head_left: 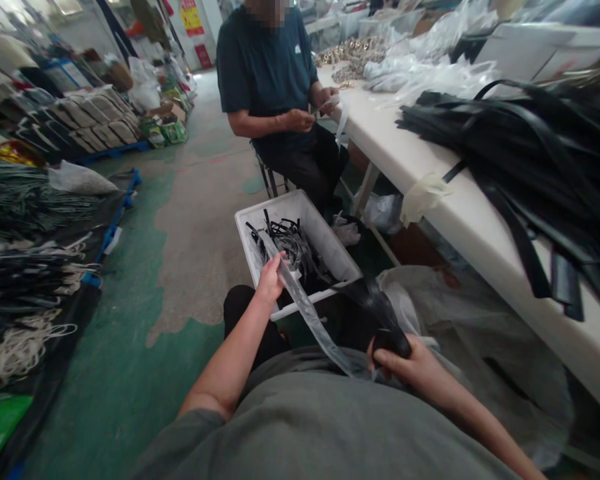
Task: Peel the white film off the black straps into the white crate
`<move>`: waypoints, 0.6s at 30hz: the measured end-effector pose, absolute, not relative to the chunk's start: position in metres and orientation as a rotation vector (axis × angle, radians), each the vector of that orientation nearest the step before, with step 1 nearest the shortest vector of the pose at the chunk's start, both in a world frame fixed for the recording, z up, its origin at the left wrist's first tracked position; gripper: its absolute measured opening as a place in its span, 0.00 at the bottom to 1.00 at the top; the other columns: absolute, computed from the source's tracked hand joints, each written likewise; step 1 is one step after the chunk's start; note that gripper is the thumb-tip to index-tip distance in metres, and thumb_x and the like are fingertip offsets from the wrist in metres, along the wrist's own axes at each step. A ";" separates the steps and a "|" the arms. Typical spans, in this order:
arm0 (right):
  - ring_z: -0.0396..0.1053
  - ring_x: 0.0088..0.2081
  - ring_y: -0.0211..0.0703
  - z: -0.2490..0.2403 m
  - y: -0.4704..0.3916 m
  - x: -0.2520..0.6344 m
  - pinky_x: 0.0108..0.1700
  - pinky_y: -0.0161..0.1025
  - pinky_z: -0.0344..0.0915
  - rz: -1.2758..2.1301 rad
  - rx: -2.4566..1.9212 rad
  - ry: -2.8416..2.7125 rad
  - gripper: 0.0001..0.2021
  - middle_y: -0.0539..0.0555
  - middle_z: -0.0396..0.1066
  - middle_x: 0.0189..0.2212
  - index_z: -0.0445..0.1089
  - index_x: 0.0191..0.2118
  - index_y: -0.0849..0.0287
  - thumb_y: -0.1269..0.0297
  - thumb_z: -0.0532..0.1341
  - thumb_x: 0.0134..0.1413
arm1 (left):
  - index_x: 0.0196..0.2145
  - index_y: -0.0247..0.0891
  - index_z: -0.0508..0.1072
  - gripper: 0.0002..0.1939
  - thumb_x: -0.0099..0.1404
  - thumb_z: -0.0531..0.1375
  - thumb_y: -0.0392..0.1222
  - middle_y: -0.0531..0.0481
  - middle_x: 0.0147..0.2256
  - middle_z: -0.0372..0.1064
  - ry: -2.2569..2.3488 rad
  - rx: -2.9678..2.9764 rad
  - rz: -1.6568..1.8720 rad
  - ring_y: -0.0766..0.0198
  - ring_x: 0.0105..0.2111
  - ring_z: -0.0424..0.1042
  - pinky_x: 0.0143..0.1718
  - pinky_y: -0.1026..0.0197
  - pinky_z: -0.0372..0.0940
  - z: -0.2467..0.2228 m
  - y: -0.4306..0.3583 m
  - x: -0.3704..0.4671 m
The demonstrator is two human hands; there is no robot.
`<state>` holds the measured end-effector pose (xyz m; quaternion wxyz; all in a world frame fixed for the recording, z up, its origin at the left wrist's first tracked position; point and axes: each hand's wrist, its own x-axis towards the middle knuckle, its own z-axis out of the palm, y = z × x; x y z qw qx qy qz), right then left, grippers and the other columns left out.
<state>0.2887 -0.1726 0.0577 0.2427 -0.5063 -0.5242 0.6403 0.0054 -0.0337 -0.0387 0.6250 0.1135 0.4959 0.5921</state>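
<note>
My left hand (pixel 271 279) is closed on a long, clear plastic sleeve (pixel 307 313), over the near left side of a white bin (pixel 254 261). The sleeve's lower end runs down to my right hand, close to my body. My right hand (pixel 405 360) grips a folded black strap (pixel 380 303), which is smeared by motion. Whether part of the strap lies inside the sleeve I cannot tell. In the bin lies a heap of black straps (pixel 293 243), some seemingly wrapped in clear plastic.
A seated person (pixel 267 73) handles a thin clear strip beyond the bin. The white table (pixel 415 160) on the right carries a pile of black straps (pixel 535 153), plastic bags and metal fittings (pixel 363 57). Bundled goods (pixel 30 273) lie at left; clear sheeting (pixel 475 333) hangs below the table.
</note>
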 end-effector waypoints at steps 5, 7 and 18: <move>0.57 0.20 0.36 0.028 -0.148 0.283 0.23 0.35 0.55 1.658 -1.298 -1.146 0.22 0.50 0.64 0.18 0.77 0.39 0.62 0.46 0.63 0.51 | 0.40 0.34 0.77 0.25 0.49 0.70 0.54 0.55 0.22 0.68 1.180 0.695 1.214 0.71 0.21 0.64 0.23 0.68 0.60 -0.037 -0.056 0.009; 0.57 0.20 0.38 0.024 -0.126 0.280 0.26 0.37 0.59 1.601 -1.225 -1.032 0.24 0.46 0.58 0.14 0.75 0.46 0.62 0.47 0.62 0.52 | 0.40 0.34 0.78 0.23 0.53 0.67 0.55 0.54 0.23 0.68 1.208 0.877 1.080 0.70 0.21 0.63 0.24 0.66 0.60 -0.035 -0.074 0.010; 0.51 0.18 0.33 0.040 -0.039 0.253 0.29 0.35 0.65 1.544 -1.052 -1.069 0.20 0.41 0.52 0.12 0.74 0.35 0.61 0.47 0.66 0.46 | 0.35 0.41 0.81 0.13 0.60 0.62 0.50 0.49 0.26 0.71 1.134 1.377 0.594 0.60 0.27 0.66 0.31 0.58 0.62 -0.028 -0.144 0.019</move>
